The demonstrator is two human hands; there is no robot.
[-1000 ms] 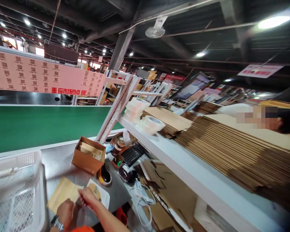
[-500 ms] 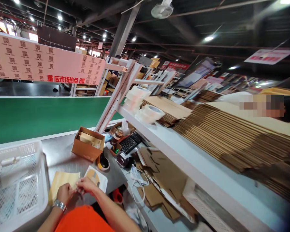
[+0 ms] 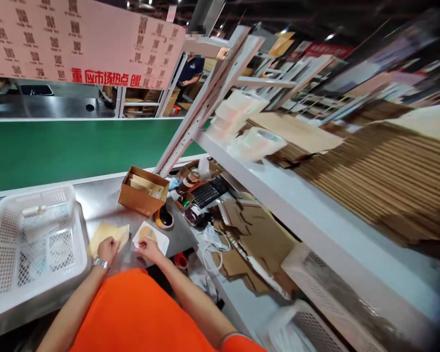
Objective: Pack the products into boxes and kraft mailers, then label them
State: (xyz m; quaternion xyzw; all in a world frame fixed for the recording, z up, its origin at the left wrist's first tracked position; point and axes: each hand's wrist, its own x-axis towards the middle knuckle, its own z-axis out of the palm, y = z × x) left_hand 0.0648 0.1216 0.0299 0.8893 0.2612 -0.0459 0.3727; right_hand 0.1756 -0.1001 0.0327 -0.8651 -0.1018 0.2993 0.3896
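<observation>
One view, from the head. Left hand (image 3: 108, 249) low over the counter (image 3: 99, 193), fingers curled across a yellow sheet (image 3: 104, 231); too small to tell whether pinching or just resting. Right hand (image 3: 149, 248) apart from it, fingers bent at the near-left part of a white sheet (image 3: 162, 240) with a tan patch (image 3: 146, 233); cannot tell whether gripping. Both sheets side by side before the orange shirt (image 3: 143, 313), apparently to give each hand its own. White basket (image 3: 80, 234) close on the left, brown box (image 3: 137, 201) and tape roll (image 3: 158, 219) just beyond, likely placed for reach without crowding the hands. Keyboard (image 3: 209, 191) farther off, lower than the shelf (image 3: 242, 170), perhaps to spare working room.
</observation>
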